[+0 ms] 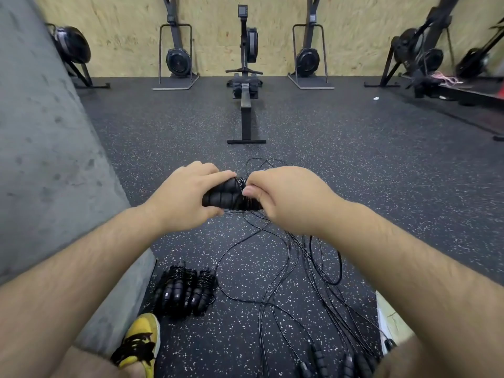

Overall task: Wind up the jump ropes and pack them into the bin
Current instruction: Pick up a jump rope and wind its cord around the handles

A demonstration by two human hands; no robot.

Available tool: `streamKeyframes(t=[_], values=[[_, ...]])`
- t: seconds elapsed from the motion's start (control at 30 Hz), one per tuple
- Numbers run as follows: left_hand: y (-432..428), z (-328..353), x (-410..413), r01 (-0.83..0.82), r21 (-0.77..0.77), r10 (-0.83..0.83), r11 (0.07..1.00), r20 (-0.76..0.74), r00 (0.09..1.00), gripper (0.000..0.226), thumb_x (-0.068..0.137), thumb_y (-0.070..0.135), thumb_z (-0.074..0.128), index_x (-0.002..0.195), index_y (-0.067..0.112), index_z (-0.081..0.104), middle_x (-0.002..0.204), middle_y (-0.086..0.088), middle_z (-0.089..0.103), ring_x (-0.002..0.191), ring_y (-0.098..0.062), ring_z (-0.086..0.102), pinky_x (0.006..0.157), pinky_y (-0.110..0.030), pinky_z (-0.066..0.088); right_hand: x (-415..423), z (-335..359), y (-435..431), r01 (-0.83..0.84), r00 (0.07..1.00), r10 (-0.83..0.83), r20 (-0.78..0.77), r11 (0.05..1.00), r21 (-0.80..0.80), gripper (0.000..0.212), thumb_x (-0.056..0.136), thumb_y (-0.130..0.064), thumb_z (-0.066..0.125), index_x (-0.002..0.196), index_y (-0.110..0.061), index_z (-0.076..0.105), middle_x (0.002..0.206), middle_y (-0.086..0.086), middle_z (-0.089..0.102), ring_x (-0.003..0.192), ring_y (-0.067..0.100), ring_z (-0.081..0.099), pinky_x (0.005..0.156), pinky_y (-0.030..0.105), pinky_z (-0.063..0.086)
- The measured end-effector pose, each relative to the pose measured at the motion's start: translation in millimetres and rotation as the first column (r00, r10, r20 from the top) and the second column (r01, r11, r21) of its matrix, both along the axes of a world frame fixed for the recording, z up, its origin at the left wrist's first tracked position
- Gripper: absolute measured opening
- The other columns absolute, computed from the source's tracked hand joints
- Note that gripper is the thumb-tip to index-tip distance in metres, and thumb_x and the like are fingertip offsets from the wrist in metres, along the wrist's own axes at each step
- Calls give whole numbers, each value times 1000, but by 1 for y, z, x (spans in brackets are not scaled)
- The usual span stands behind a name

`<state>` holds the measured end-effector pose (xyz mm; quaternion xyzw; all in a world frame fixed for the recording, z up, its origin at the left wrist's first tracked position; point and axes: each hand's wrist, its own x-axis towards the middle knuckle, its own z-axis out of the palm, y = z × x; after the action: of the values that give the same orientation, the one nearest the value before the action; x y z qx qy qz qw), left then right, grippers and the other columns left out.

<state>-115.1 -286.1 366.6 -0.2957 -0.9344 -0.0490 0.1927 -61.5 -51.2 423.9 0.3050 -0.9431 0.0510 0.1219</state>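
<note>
Speckled black rubber floor [191, 336] fills the gym under us, and we look down along our two bare forearms. Nearest, at the bottom left, sits our yellow and black shoe [141, 342]. At the bottom right, several black loose handles [319, 358] lie on the floor, with thin black loose cords [286, 268] running up from them in tangled loops. Just beyond the shoe, three wound ropes [185, 287] lie side by side, touching one another, each with its cord coiled round its handles. A pale object [390, 323] shows at the right edge, mostly hidden behind our right forearm – we cannot tell what it is.

Above the floor at the centre, our left hand [185, 195] grips a pair of black foam handles [223, 195] held together, fingers curled over the top and thumb beneath. Our right hand [283, 195] meets it at the handles' right end, thumb and fingers pinching the cord [241, 190] that is wrapped round them. More of that cord trails down to the loops on the floor.

A grey concrete wall [41, 159] rises on our left. Farther off, a rowing machine [245, 77] stands end-on to us, flanked by upright fan machines [177, 58] – all set against a plywood wall [218, 36].
</note>
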Motion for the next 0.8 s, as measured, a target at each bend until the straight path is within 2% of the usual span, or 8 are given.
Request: streamKeyframes(t=[0.1, 0.17, 0.27, 0.33, 0.47, 0.6, 0.7, 0.8], values=[[2, 0, 2, 20, -13, -20, 1000, 3, 1000, 76, 72, 41, 85, 140, 33, 54, 114, 10, 59, 99, -20, 51, 81, -38, 42, -4, -3, 1, 8, 999, -6, -41, 999, 52, 26, 106, -42, 31, 91, -25, 43, 83, -6, 51, 76, 22, 46, 65, 35, 29], [3, 0, 3, 34, -29, -34, 999, 3, 999, 73, 71, 39, 85, 138, 35, 55, 113, 11, 60, 98, -20, 50, 80, -39, 43, -6, -2, 3, 5, 999, -2, -38, 998, 66, 28, 106, -44, 33, 95, -25, 50, 87, -5, 58, 81, 24, 54, 66, 35, 33], [4, -3, 4, 38, -59, -37, 998, 10, 999, 73, 68, 37, 86, 136, 36, 57, 113, 11, 60, 99, -20, 51, 79, -40, 43, -5, 1, 8, -32, 999, 31, 38, 999, 38, 24, 101, -45, 45, 108, -28, 61, 98, -6, 66, 92, 22, 61, 74, 34, 44], [6, -5, 5, 37, -50, -36, 998, 19, 999, 74, 68, 36, 86, 136, 36, 56, 114, 11, 59, 100, -20, 51, 79, -40, 42, -5, 2, 10, -56, 996, 53, 65, 998, 38, 21, 100, -41, 48, 110, -29, 62, 101, -6, 66, 95, 22, 61, 80, 35, 47], [10, -5, 6, 68, -18, -67, 998, 49, 997, 75, 68, 33, 86, 135, 37, 52, 115, 12, 57, 101, -18, 46, 79, -37, 34, -12, 1, 13, -63, 998, 64, -22, 998, 18, 22, 101, -38, 44, 110, -29, 62, 105, -6, 64, 98, 22, 61, 85, 39, 49], [16, -1, 14, 150, 23, -152, 988, 139, 979, 72, 70, 31, 84, 132, 37, 48, 117, 16, 55, 104, -12, 41, 85, -42, 38, -23, 0, 20, -77, 994, 75, -79, 997, -21, 22, 102, -42, 44, 108, -32, 63, 100, -12, 58, 98, 18, 61, 83, 37, 48], [24, 5, 23, 206, 61, -214, 977, 196, 957, 61, 72, 32, 80, 127, 33, 52, 112, 18, 53, 104, -11, 41, 90, -47, 41, -33, -1, 27, -47, 999, 46, -29, 998, -41, 22, 100, -47, 48, 107, -35, 66, 94, -15, 53, 98, 13, 57, 81, 33, 45], [32, 12, 35, 232, 155, -262, 960, 218, 940, 54, 76, 36, 75, 124, 30, 52, 110, 18, 51, 105, -11, 43, 94, -47, 41, -41, 0, 36, -16, 999, 23, 40, 984, -177, 19, 97, -49, 55, 101, -38, 69, 90, -16, 61, 87, 8, 54, 77, 31, 45]])
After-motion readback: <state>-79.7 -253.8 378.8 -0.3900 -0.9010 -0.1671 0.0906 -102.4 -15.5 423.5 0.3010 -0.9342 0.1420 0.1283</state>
